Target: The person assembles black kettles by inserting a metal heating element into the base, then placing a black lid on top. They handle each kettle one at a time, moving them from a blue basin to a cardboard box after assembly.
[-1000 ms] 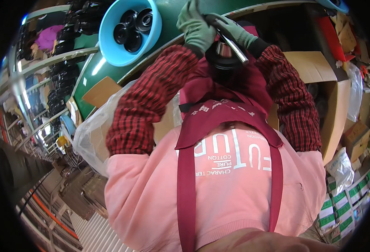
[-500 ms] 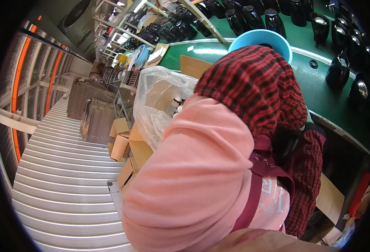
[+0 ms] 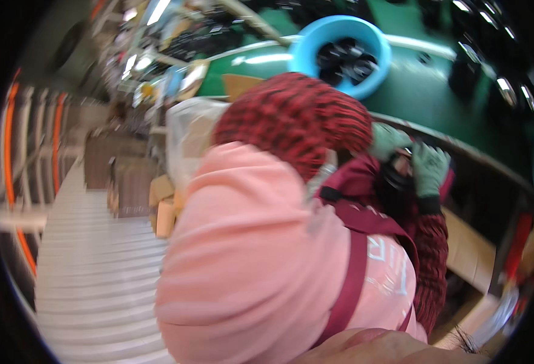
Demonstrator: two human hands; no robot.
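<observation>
Gloved hands closed on a dark vessel at the lap

Nearest is a pink cotton sweatshirt [image 3: 236, 242], crossed by the maroon cloth strap [image 3: 343, 291] of an apron. The left arm wears a red-and-black patterned, gathered sleeve cover [image 3: 273, 115] and reaches across to the right; the right arm rises along the body's right side. At their ends, the green-gloved left hand [image 3: 390, 142] and the green-gloved right hand [image 3: 430, 170] grip a rounded black vessel [image 3: 393, 179] with a metallic inside between them, low over the lap, just in front of the bench edge. Motion blur hides the exact placing of the fingertips.

Right of the right arm stands an open tan cardboard box [image 3: 470, 249]; left of the left arm hangs a clear plastic bag [image 3: 179, 136]. Beyond the hands, a round light-blue plastic basin [image 3: 370, 88] holds several glossy black round parts [image 3: 346, 60] on the green-topped bench [image 3: 415, 91]. A small black ring [image 3: 424, 58] lies to its right. Farther off, blurred, stand shiny black vessels [image 3: 463, 76].
</observation>
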